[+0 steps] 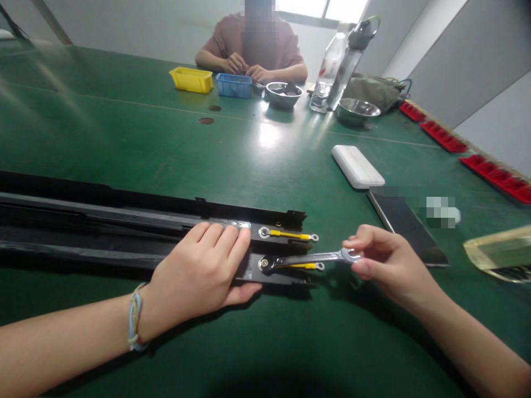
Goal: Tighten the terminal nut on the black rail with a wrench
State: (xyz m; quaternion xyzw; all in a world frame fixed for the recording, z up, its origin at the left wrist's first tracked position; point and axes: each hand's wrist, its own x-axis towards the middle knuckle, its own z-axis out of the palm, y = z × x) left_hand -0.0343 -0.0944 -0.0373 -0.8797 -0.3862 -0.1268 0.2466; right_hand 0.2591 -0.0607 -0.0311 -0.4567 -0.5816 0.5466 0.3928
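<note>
My right hand (384, 262) pinches the open jaw end of a silver combination wrench (309, 257). The wrench's ring end sits over a nut on the end of the nearer black metal channel (286, 276). A yellow wire with a ring terminal (319, 266) runs out from that nut, partly under the wrench. On the farther black channel (244, 213), a second yellow wire (288, 235) is fastened at one end, its other ring terminal overhanging. My left hand (203, 271) is wrapped over the nearer channel close to its end, fingers across the top and thumb along the near side.
Past the channels lie a white power bank (357, 167) and a dark phone (409, 224). Across the green table (124, 138) a person (257, 50) sits behind a yellow bin (191, 80), a blue bin (234, 86) and a metal bowl (284, 97). Bottles (332, 72) and red trays (493, 177) stand right.
</note>
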